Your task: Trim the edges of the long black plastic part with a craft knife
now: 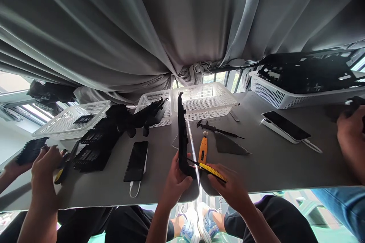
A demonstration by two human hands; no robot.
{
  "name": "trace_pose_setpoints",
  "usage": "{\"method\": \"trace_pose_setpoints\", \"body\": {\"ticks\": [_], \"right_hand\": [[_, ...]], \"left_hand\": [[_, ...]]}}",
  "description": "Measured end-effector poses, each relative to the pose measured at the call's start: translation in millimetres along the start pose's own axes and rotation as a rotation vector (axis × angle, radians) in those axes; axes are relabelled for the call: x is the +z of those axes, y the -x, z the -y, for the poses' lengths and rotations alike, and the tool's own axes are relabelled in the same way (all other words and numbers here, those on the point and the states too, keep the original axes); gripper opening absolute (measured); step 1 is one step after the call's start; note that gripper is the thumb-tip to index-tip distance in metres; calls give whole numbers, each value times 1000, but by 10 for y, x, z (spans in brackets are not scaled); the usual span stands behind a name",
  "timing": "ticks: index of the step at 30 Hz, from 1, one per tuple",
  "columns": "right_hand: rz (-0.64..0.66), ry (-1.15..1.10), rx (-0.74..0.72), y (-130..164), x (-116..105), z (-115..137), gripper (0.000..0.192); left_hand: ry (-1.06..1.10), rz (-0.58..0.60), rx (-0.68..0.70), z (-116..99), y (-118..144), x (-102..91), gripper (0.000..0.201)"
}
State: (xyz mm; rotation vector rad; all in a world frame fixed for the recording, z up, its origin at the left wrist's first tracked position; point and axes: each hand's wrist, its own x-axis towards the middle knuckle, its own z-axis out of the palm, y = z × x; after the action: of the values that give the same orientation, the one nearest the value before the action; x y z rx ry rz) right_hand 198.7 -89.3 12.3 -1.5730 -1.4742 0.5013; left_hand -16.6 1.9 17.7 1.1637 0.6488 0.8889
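Note:
My left hand point(177, 182) is wrapped round the lower end of a long black plastic part point(182, 133), which stands nearly upright over the seam between two tables. In my right hand point(230, 186) is a yellow-handled craft knife point(213, 171). Its thin blade points left and meets the lower part of the black piece; whether it cuts in, I cannot tell. Just behind the knife lies an orange handheld rotary tool point(203, 150) with a round tip. Farther back are a dark caliper point(219, 129) and a thin grey triangular sheet point(230, 144).
White baskets point(207, 114) line the back. A heaped basket point(266, 90) stands right. Black parts point(97, 148) are stacked left. Phones point(136, 161) point(286, 125) with cables lie on either side. Co-workers' hands point(47, 163) point(350, 129) hold dark pieces at both edges.

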Motion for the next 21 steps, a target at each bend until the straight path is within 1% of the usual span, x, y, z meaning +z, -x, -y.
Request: {"method": "trace_pose_setpoints", "body": {"ticks": [4, 7, 12, 16, 21], "right_hand": [[-32, -5, 31, 14, -2, -15, 36], [-60, -10, 20, 33, -11, -33, 33], [18, 21, 23, 34, -13, -46, 31], [-10, 17, 58, 35, 1, -65, 34], [16, 10, 55, 44, 16, -86, 35]], "left_hand": [[-22, -50, 6, 2, 0, -20, 80], [-39, -104, 6, -21, -2, -20, 73], [-13, -151, 2, -29, -7, 1, 73], [-15, -153, 3, -15, -7, 2, 73], [-41, -174, 15, 8, -8, -11, 73]]}}
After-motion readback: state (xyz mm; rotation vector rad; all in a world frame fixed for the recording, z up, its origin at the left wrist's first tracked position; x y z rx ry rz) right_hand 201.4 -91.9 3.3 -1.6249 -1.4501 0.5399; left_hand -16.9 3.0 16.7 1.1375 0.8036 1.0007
